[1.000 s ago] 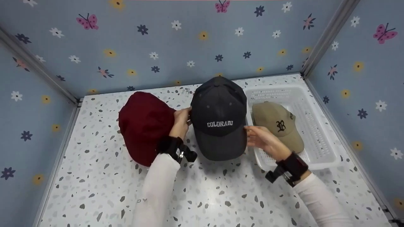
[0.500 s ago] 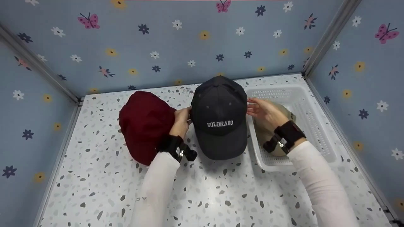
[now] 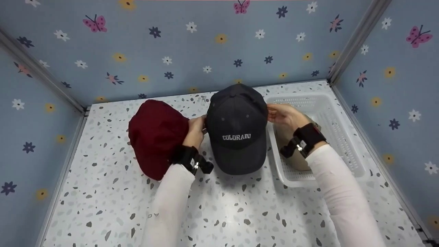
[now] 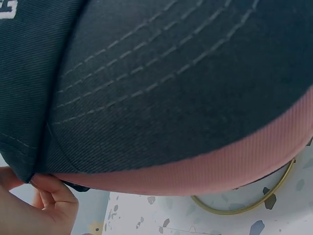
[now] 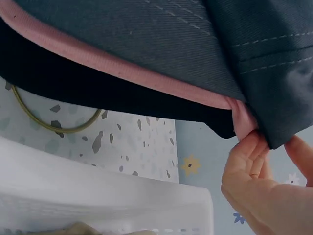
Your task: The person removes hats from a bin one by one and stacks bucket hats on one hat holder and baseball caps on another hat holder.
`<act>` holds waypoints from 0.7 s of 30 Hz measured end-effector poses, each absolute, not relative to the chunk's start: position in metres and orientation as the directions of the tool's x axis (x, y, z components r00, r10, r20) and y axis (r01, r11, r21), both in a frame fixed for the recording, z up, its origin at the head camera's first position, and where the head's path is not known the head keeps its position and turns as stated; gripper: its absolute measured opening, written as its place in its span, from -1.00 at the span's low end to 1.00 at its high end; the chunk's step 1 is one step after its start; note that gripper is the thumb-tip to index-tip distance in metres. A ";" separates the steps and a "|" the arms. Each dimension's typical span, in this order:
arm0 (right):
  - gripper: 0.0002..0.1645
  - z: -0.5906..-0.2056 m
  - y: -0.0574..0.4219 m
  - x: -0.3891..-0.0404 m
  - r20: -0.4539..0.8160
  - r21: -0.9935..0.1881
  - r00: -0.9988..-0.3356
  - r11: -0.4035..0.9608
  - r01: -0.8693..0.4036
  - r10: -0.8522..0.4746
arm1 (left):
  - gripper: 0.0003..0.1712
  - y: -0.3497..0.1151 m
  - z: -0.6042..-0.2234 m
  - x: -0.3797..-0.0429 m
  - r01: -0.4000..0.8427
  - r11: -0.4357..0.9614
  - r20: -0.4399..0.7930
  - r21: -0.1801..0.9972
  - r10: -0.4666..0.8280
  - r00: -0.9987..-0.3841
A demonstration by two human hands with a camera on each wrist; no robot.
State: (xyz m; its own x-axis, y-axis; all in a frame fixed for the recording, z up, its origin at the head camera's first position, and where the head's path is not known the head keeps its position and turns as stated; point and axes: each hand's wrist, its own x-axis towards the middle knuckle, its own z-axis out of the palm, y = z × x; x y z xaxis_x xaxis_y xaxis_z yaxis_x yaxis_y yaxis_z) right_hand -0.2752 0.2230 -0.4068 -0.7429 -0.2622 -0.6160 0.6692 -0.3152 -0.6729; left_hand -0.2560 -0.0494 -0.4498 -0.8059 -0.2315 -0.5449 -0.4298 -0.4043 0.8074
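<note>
A dark grey baseball cap (image 3: pixel 236 120) with white COLORADO lettering sits upright mid-table, brim toward me. Under its brim, the left wrist view shows a pink brim (image 4: pixel 254 156), and the right wrist view adds a black brim (image 5: pixel 112 98) lower down. My left hand (image 3: pixel 196 129) pinches the grey cap's lower edge on the left, beside the brim. On the opposite side, my right hand (image 3: pixel 286 115) pinches that edge, thumb outside and fingers beneath. Below the stacked caps, a gold ring (image 4: pixel 239 212) lies on the table.
A dark red cap (image 3: pixel 156 133) stands close left, partly behind my left wrist. At right, a white plastic basket (image 3: pixel 358 164) holds a beige cap (image 3: pixel 298 163), mostly covered by my right arm. Patterned blue walls (image 3: pixel 192 48) enclose the speckled table (image 3: pixel 226 212).
My right hand has moved from beside the brim up to the cap's side edge, over the basket. The grey cap has turned slightly, its lettering shifting left. My left hand stays nearly put.
</note>
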 end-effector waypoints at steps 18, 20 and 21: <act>-0.69 -0.451 0.212 -0.298 -0.359 -0.899 -0.930 0.298 0.321 -0.081 | -0.77 -0.063 -0.580 -0.355 -0.293 -0.099 -0.309 0.951 -0.263 -0.914; -0.66 -0.481 0.222 -0.316 -0.310 -0.925 -0.942 0.271 0.267 -0.129 | -0.76 -0.064 -0.594 -0.365 -0.302 -0.041 -0.302 0.952 -0.264 -0.916; -0.65 -0.493 0.227 -0.322 -0.290 -0.936 -0.945 0.249 0.247 -0.151 | -0.75 -0.066 -0.603 -0.370 -0.297 -0.024 -0.293 0.955 -0.257 -0.921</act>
